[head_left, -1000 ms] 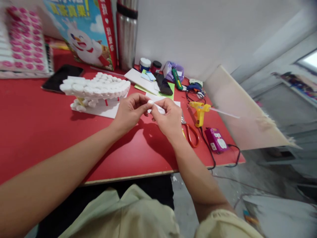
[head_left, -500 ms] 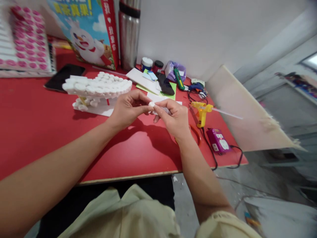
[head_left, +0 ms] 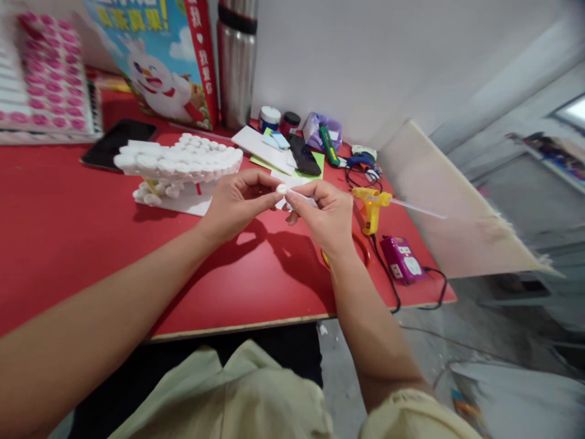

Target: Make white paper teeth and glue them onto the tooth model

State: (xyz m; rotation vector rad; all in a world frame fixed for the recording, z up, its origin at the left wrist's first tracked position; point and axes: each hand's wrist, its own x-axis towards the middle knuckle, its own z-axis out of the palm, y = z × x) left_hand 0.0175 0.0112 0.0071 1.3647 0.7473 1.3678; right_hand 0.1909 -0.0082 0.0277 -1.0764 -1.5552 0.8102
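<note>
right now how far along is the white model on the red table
Done: the white model on the red table already carries rows of small round white pieces. In hand: the left hand and right hand pinch one small white piece between their fingertips, above the table, apart from the model. Left, probably: fixing that piece on; the yellow glue gun stands untouched beside the right hand.

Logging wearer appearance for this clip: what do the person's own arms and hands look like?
Both forearms are bare, with no sleeves reaching them. The left hand and right hand show no gloves, rings, watch or bands. A pale yellow-green cloth garment covers the lap at the bottom edge.
</note>
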